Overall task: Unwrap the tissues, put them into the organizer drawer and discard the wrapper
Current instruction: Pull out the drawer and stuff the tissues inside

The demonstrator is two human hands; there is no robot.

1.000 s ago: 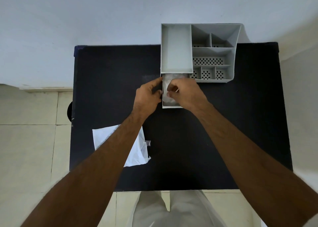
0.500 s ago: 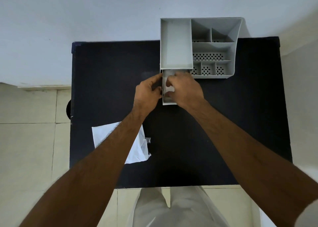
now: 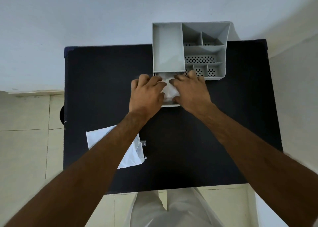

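Head view: my left hand [image 3: 146,93] and right hand [image 3: 190,91], a moment ago pinching at the tissues [image 3: 169,89], now lie flat with fingers spread, pressing them into the organizer's pulled-out drawer [image 3: 170,105]. Stowing looks nearly done. The wrapper [image 3: 133,155] lies undiscarded on the counter [image 3: 103,89].

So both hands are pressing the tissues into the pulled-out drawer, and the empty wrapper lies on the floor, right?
Not quite. The head view shows the wrapper lying on the black table, under the left forearm, not on the floor. Both hands do press the tissues into the open drawer.
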